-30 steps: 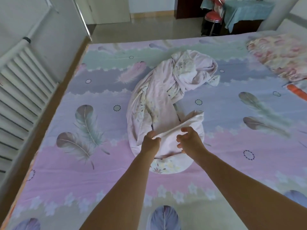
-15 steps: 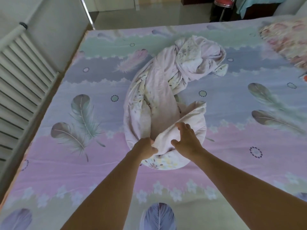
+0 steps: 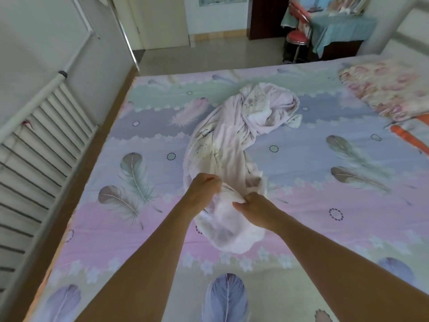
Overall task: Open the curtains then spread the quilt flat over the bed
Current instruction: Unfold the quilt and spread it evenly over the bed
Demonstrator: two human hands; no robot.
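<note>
1. Head view: two bare forearms reach out over the near side of the bed (image 3: 325,205), and both hands meet at the near end of the quilt (image 3: 222,145).
2. The left hand (image 3: 204,189) grips a raised fold of the quilt from the fold's left side. Its fingers (image 3: 214,183) are curled tight into the cloth.
3. The right hand (image 3: 255,205) holds the same fold from the right. Its fingers (image 3: 241,202) are curled narrow, with cloth pinched against the thumb.
4. The hands are near each other, with a short ridge of cloth standing between them.
5. Below the fingers, toward the near edge of the bed, a rounded flap of quilt lies blurred on the sheet. From the fingers the rest of the quilt runs away toward the bed's far side.
6. The quilt lies about the middle of the bed as a long, twisted heap, and the sheet shows on every side of it.
7. It is pale pink and white with a faint flower print. Its far end is wound into a crumpled ball, and one small corner sticks out toward the bed's right side.
8. The bed's sheet has pastel bands of pink, lilac and green, printed with feathers and small ringed dots.
9. A white radiator (image 3: 34,147) runs along the wall beside the bed's left side.
10. A floral pillow (image 3: 390,94) rests at the bed's far right corner.
11. Beyond the bed's far edge stand a red stool (image 3: 298,38) and a table with a teal cloth (image 3: 343,29).
</note>
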